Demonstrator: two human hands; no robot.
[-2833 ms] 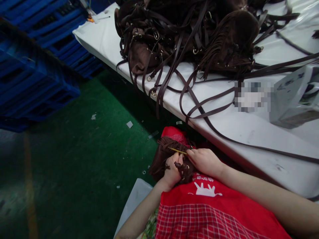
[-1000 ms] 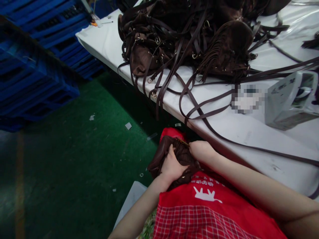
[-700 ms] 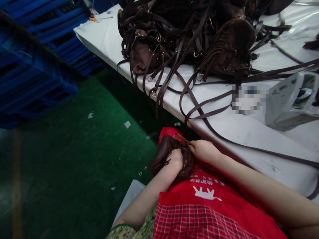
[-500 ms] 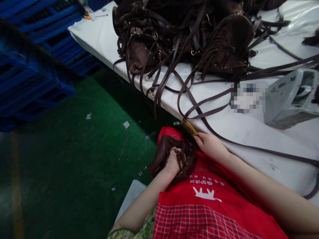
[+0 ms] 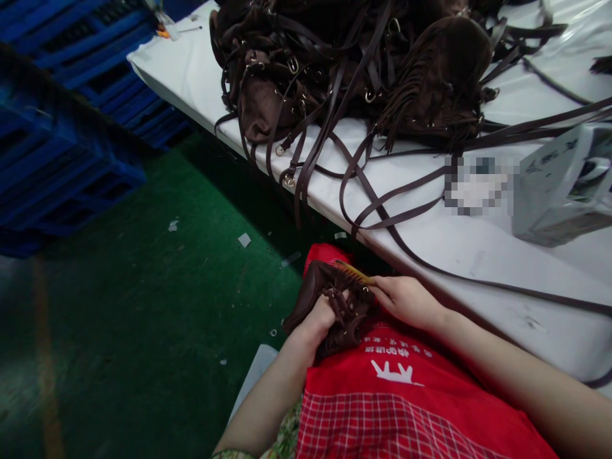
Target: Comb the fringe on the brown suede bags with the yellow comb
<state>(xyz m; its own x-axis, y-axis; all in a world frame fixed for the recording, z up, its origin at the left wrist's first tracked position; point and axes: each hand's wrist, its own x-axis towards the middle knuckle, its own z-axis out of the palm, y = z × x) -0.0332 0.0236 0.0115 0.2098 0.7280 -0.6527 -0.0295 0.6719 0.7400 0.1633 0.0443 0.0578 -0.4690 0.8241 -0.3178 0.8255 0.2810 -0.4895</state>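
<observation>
On my lap, over the red apron (image 5: 421, 395), lies a dark brown handbag (image 5: 310, 287) with metal eyelets and a strap. My left hand (image 5: 326, 317) grips it near its opening, the fingers partly hidden by the bag and its strap. A yellow comb (image 5: 354, 273) is held by its end in my right hand (image 5: 401, 299). Its teeth are at the far side of the bag, seemingly against it, and look a little blurred.
A heap of brown fringed bags (image 5: 430, 83) with long straps covers the white table (image 5: 478, 255) ahead. Straps hang over its edge. A grey plastic holder (image 5: 559, 185) stands at the right. Blue pallets (image 5: 62, 140) are stacked at the left on the green floor (image 5: 182, 306), where scraps lie.
My right hand has brought the comb down and left, from beside the table edge onto the bag. My left hand still grips the bag, which has barely moved.
</observation>
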